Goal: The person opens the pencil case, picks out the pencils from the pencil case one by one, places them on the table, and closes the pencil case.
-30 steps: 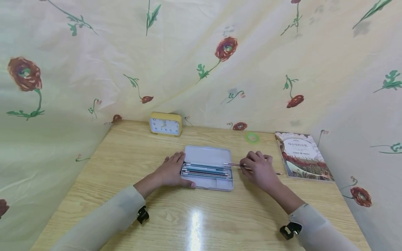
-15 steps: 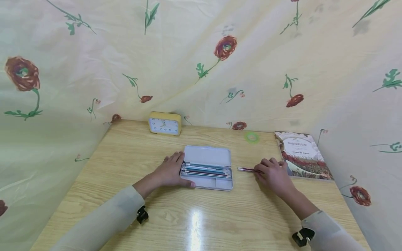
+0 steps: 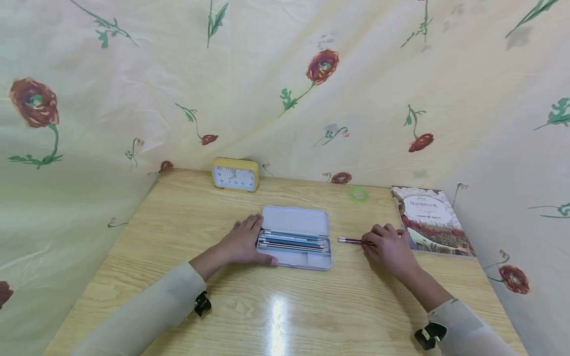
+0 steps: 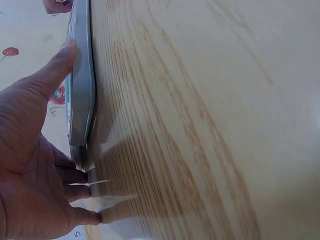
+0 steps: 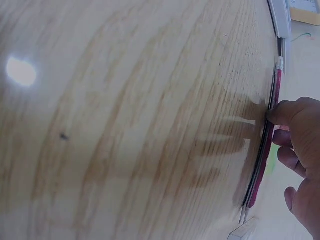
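An open metal pencil case [image 3: 295, 219] lies on the table, its lid tipped back. Several pencils [image 3: 291, 242] rest lengthwise in its rear compartment. My left hand [image 3: 242, 241] lies against the case's left end, thumb straight along the front rim and fingers extended behind. To the right of the case, my right hand [image 3: 388, 249] pinches pencils [image 3: 349, 240] low over the table, eraser ends toward the case. The right wrist view shows a red pencil [image 5: 256, 190] beside a dark one, with the thumb at them. In the head view the hand hides their points.
At the back left stands a yellow alarm clock [image 3: 235, 174]. A green tape roll [image 3: 358, 194] lies behind the right hand. A book [image 3: 429, 217] sits at the right, close beyond the right fingers. Flowered cloth [image 3: 249, 99] hangs behind the table.
My right hand has moved right, from beside the case toward the book, bringing a pencil down alongside another on the table. In the last half second it hardly moves. The left hand stays put.
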`<action>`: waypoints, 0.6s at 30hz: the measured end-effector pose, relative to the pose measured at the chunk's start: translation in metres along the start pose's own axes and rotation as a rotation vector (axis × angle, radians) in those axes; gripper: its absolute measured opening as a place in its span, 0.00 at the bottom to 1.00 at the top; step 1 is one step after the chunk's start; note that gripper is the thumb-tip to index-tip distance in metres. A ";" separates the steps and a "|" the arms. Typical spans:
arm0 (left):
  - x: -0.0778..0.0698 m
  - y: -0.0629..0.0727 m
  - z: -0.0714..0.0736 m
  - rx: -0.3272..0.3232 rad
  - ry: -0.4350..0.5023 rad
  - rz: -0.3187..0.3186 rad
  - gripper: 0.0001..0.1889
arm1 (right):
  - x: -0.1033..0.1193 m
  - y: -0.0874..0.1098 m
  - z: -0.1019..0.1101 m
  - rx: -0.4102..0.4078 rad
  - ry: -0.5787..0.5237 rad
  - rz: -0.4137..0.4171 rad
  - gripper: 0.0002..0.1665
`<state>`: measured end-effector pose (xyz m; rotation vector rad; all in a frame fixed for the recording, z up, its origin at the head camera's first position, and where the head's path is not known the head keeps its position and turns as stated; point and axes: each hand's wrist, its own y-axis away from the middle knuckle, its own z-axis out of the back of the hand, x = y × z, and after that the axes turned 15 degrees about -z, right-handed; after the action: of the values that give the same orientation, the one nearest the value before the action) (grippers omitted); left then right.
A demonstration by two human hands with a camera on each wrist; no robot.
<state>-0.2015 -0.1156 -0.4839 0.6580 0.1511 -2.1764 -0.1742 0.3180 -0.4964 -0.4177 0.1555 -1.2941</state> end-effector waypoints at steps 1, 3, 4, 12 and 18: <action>0.000 0.000 0.000 0.000 0.001 0.000 0.74 | 0.000 0.000 0.000 0.001 0.000 -0.001 0.11; 0.000 0.000 0.000 0.001 0.002 0.002 0.74 | 0.000 0.000 0.000 0.002 0.004 -0.001 0.11; -0.001 0.000 0.000 0.001 0.003 0.003 0.74 | 0.001 0.000 0.000 0.002 0.005 -0.002 0.10; -0.001 0.001 0.001 0.009 0.000 0.010 0.74 | 0.001 0.000 0.000 0.023 0.002 -0.019 0.10; 0.000 0.000 0.001 0.013 0.005 0.011 0.75 | 0.006 -0.007 0.000 0.056 -0.021 -0.045 0.09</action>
<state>-0.2014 -0.1158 -0.4828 0.6703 0.1359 -2.1668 -0.1789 0.3108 -0.4925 -0.3887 0.0924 -1.3343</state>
